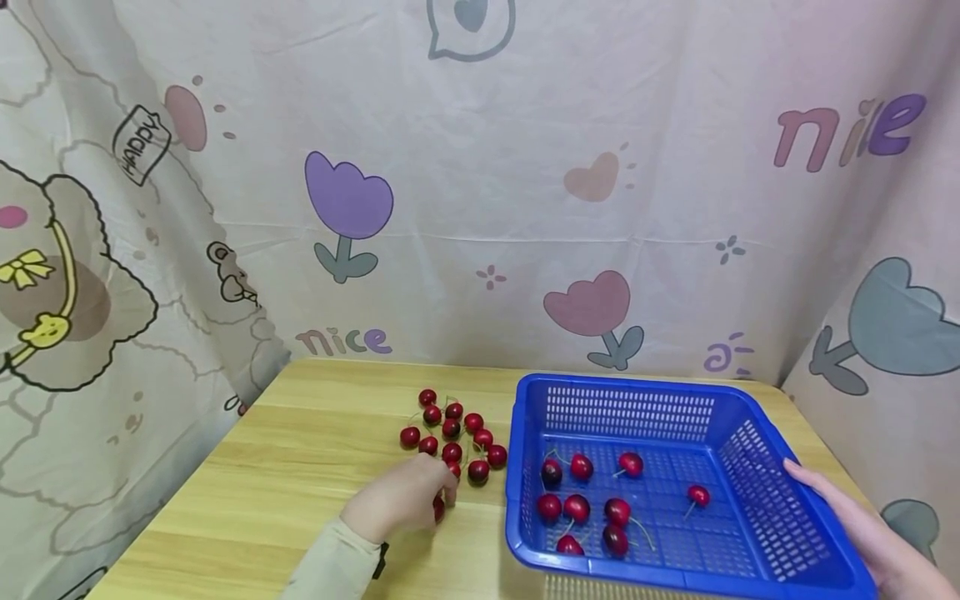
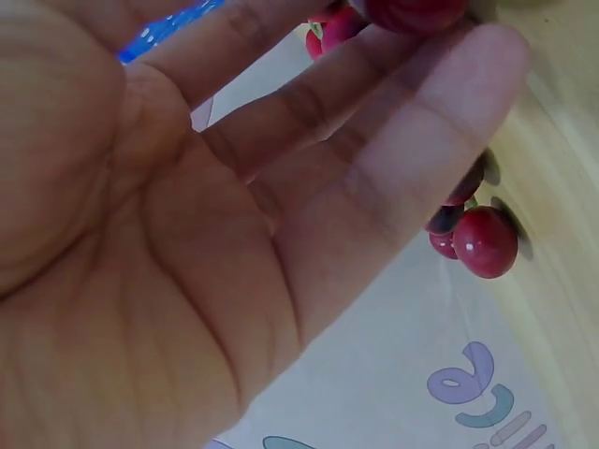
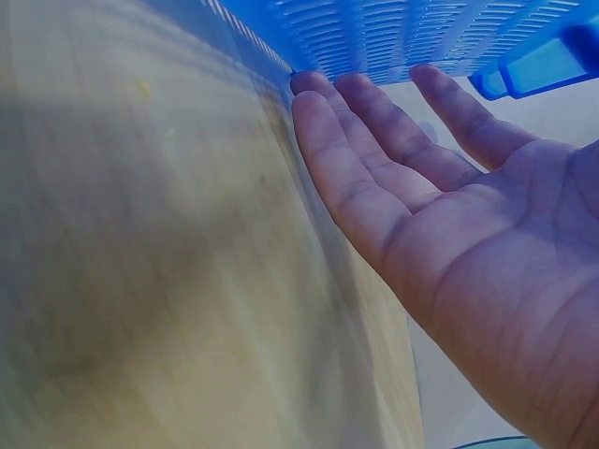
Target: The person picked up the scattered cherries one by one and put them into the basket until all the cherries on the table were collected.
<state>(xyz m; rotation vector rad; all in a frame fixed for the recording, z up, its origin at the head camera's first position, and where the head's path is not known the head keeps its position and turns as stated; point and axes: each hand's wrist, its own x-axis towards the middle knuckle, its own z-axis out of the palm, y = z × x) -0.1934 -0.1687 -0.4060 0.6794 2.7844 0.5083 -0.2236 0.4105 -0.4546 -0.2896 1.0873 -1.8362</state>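
Right hand [image 3: 459, 220] outstretched against basket [image 1: 637, 572], nine cherries [image 1: 577, 507] inside; left hand [image 1: 405, 497] round one cherry [image 2: 414, 11]

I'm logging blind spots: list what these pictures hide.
Head view: most fingers of the right grip, behind the basket.
Left wrist view: part of the cherry at the left grip, cut off by the upper edge.
Right wrist view: grain of the table, blurred, perhaps by motion.

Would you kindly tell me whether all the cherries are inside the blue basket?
No, a cluster of cherries lies on the wooden table, outside the blue basket.
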